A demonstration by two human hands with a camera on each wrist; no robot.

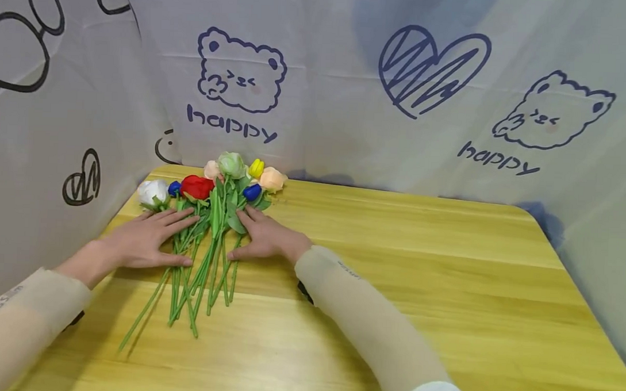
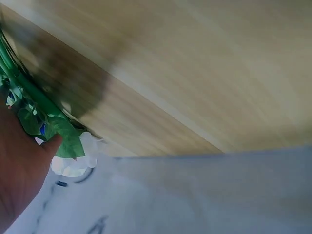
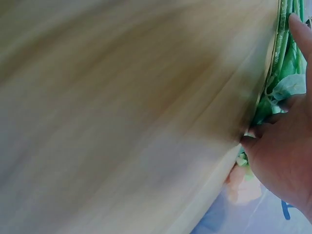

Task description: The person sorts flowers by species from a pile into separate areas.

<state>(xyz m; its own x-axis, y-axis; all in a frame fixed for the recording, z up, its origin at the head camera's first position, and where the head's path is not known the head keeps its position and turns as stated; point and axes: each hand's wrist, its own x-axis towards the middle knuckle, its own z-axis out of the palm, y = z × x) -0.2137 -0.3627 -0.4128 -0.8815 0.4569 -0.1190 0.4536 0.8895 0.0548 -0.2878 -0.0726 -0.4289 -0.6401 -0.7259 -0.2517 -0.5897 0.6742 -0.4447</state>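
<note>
A bunch of artificial flowers lies on the table, heads toward the back and green stems (image 1: 206, 278) fanning toward the front. Among the heads are a white flower (image 1: 153, 193), a red flower (image 1: 196, 187), a pale green flower (image 1: 232, 165), a peach flower (image 1: 272, 180), a yellow tulip (image 1: 256, 168) and a blue tulip (image 1: 251, 192). My left hand (image 1: 148, 238) rests on the bunch's left side with fingers extended over the stems. On the other side, my right hand (image 1: 270, 235) touches the leaves and stems, its thumb spread from the fingers.
The wooden table (image 1: 418, 291) stretches away to the right of the flowers. White cloth with drawn bears and hearts hangs as a back wall (image 1: 337, 104) right behind the table edge, and another cloth wall (image 1: 45, 151) stands close on the left.
</note>
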